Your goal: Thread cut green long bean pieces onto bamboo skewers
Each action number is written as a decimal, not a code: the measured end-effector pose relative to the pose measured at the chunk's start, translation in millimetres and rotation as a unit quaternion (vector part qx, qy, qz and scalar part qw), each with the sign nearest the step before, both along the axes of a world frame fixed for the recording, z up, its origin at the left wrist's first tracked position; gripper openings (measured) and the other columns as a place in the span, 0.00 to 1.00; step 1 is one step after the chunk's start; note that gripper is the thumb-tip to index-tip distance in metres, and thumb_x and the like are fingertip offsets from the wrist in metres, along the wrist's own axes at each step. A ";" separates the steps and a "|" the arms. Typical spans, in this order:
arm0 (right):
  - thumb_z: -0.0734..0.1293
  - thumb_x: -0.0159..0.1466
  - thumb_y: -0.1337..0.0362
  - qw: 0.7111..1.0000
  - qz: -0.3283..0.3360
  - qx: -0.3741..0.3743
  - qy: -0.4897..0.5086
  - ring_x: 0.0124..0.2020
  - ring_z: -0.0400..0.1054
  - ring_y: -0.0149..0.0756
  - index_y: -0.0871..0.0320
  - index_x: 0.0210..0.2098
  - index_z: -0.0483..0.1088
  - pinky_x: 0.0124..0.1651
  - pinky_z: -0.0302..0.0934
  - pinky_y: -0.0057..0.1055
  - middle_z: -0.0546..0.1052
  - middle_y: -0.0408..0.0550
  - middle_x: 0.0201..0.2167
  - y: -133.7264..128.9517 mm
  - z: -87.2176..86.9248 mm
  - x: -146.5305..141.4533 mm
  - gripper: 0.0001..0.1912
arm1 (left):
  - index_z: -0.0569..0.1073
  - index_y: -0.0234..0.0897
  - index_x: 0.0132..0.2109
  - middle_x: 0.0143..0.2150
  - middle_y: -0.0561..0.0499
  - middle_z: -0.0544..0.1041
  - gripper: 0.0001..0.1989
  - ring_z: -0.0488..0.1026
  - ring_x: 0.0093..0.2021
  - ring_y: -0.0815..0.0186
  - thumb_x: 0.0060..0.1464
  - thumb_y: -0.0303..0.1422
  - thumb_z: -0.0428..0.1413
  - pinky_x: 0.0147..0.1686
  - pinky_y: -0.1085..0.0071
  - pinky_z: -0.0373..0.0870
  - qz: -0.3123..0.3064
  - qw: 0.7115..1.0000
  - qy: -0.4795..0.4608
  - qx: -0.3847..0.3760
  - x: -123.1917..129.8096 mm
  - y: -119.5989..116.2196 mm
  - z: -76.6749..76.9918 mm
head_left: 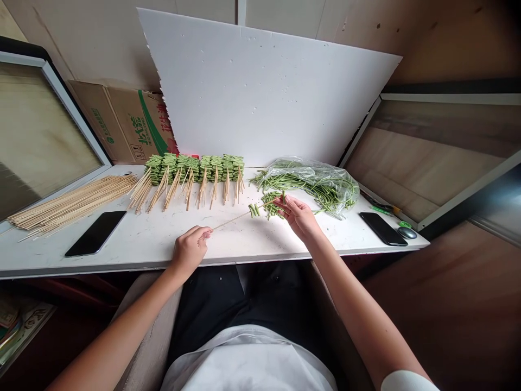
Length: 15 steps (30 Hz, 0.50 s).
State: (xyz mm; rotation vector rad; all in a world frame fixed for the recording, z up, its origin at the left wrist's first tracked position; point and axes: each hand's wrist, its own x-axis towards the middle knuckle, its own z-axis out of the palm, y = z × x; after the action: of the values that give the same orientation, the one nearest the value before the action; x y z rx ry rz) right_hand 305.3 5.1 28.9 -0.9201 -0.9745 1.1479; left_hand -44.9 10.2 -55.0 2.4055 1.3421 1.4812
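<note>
My left hand (191,247) is closed round the lower end of a thin wooden skewer (230,220), which slants up to the right above the table. A few short green bean pieces (254,210) are threaded partway along it. At the skewer's far end, my right hand (298,215) pinches a cut green bean piece (284,196) between thumb and fingers. Just behind and below that hand lies a small pile of cut bean pieces (270,204). Long green beans (321,187) spill from a clear plastic bag (345,187) farther back.
Finished bean skewers (203,169) stand in a row of bundles at the back. Bare skewers (77,201) lie at the left, near a phone (96,233). Another phone (382,228) and a round grey object (407,232) are at the right. A white foam board (260,92) stands behind.
</note>
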 end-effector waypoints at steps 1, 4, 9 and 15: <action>0.81 0.55 0.44 1.000 -0.002 0.000 -0.001 0.58 0.77 0.47 0.53 0.41 0.82 0.49 0.72 0.36 0.85 0.51 0.48 0.0 -0.1 -0.1 0.23 | 0.82 0.38 0.43 0.38 0.50 0.85 0.22 0.83 0.39 0.63 0.53 0.17 0.47 0.41 0.71 0.77 0.001 1.000 0.001 0.000 0.2 -0.2 0.6; 0.80 0.55 0.43 1.000 -0.011 -0.002 -0.008 0.58 0.77 0.47 0.52 0.40 0.81 0.48 0.72 0.36 0.84 0.52 0.49 -0.2 -0.4 -0.3 0.23 | 0.82 0.38 0.42 0.37 0.51 0.85 0.21 0.83 0.39 0.63 0.53 0.17 0.47 0.41 0.71 0.77 0.007 1.000 0.005 -0.006 0.5 -1.0 2.6; 0.80 0.55 0.43 1.000 -0.009 0.001 -0.013 0.54 0.78 0.45 0.52 0.39 0.80 0.48 0.71 0.35 0.85 0.50 0.47 -1.2 0.0 -0.9 0.22 | 0.82 0.38 0.42 0.37 0.50 0.85 0.21 0.83 0.39 0.63 0.53 0.18 0.47 0.41 0.71 0.78 0.010 1.000 0.005 -0.012 0.9 -1.5 4.2; 0.80 0.56 0.44 1.000 -0.011 0.010 -0.013 0.54 0.78 0.45 0.50 0.38 0.81 0.47 0.71 0.36 0.85 0.48 0.45 -1.4 -0.1 -1.6 0.19 | 0.82 0.39 0.41 0.37 0.51 0.85 0.22 0.82 0.38 0.63 0.52 0.17 0.47 0.41 0.72 0.78 0.013 1.000 0.003 -0.012 1.7 -1.9 5.5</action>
State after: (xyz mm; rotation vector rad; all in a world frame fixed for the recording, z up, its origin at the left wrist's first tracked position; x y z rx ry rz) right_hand 303.7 3.7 28.8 -0.9283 -0.9927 1.1086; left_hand -43.3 8.3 -49.5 2.3896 1.3899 1.4550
